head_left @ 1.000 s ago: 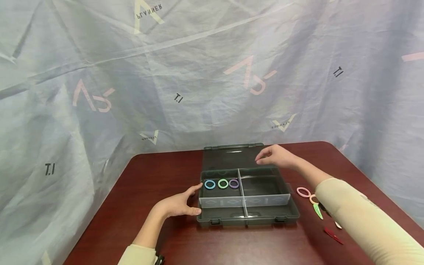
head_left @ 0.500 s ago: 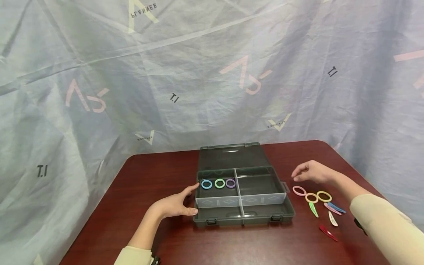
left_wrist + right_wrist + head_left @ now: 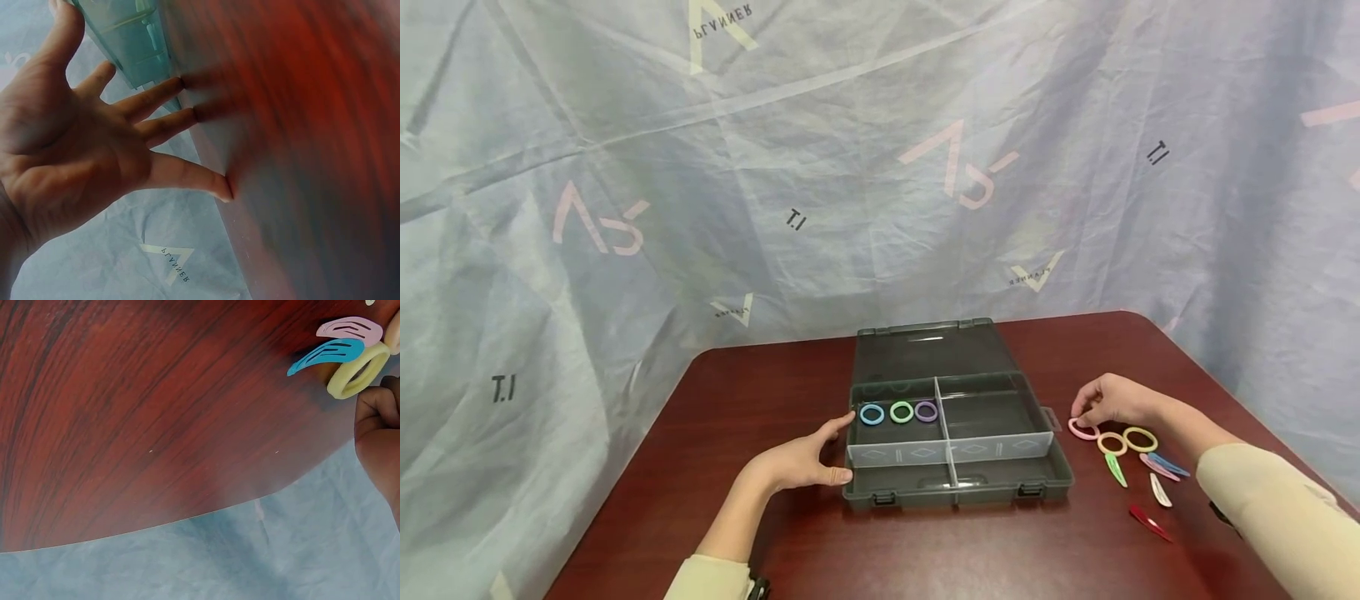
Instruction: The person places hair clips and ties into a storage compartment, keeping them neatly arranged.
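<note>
An open dark translucent organizer box [image 3: 973,501] with white dividers stands mid-table. Its back left compartment holds a blue hair tie [image 3: 872,423], a green hair tie [image 3: 902,420] and a purple hair tie [image 3: 927,420]. My left hand [image 3: 796,463] is spread at the box's left side, thumb and index finger against it; other fingertips meet the table in the left wrist view [image 3: 94,137]. Right of the box, my right hand [image 3: 1117,400] pinches the rim of a pink hair tie [image 3: 1083,435] on the table. Only part of this hand shows in the right wrist view.
Near the right hand lie an orange hair tie [image 3: 1101,450], a yellow hair tie [image 3: 1153,447] and several snap hair clips, including green [image 3: 1116,469], blue [image 3: 325,355], pink [image 3: 350,328], white [image 3: 1160,490] and red [image 3: 1150,524]. A grey cloth [image 3: 820,167] hangs behind the table.
My right hand has come from above the box's back right, moving right and down to the pink hair tie, and now pinches it. The left hand stays at the box.
</note>
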A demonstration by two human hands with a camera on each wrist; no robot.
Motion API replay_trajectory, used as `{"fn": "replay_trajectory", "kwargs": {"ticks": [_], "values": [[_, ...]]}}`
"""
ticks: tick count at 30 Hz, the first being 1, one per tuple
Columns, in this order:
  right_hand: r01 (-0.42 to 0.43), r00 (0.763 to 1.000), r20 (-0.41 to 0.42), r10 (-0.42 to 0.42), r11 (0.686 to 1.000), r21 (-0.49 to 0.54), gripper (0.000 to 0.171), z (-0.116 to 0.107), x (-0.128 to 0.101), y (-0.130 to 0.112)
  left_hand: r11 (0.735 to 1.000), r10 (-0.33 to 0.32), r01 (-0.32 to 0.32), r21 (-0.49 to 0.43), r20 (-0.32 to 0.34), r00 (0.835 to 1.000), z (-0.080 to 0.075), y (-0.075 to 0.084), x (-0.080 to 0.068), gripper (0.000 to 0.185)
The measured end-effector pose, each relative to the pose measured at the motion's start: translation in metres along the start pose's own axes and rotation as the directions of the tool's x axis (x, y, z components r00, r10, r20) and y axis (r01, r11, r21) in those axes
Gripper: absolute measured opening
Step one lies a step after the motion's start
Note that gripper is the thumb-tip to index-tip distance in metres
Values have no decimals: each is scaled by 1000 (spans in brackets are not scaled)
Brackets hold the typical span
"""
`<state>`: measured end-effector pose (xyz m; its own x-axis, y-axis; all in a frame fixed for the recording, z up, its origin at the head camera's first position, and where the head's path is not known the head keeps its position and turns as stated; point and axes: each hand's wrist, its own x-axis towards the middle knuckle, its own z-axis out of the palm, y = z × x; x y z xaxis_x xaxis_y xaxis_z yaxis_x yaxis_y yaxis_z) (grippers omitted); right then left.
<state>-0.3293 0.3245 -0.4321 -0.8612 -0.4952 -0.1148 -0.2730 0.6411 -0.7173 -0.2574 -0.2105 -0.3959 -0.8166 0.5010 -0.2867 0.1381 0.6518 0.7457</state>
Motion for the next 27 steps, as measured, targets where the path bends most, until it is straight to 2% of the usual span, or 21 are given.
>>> {"fn": "replay_trajectory", "kwargs": {"ticks": [7,27], "values": [[-24,1000,-16,24,1000,1,9,0,2,-1,1000,3,-3,-3,-17,1000,-1,-1,0,92],[-49,997,-65,43,994,-96,4,-10,10,-10,1000,11,-11,-5,-15,1000,1,-5,1,93]]}}
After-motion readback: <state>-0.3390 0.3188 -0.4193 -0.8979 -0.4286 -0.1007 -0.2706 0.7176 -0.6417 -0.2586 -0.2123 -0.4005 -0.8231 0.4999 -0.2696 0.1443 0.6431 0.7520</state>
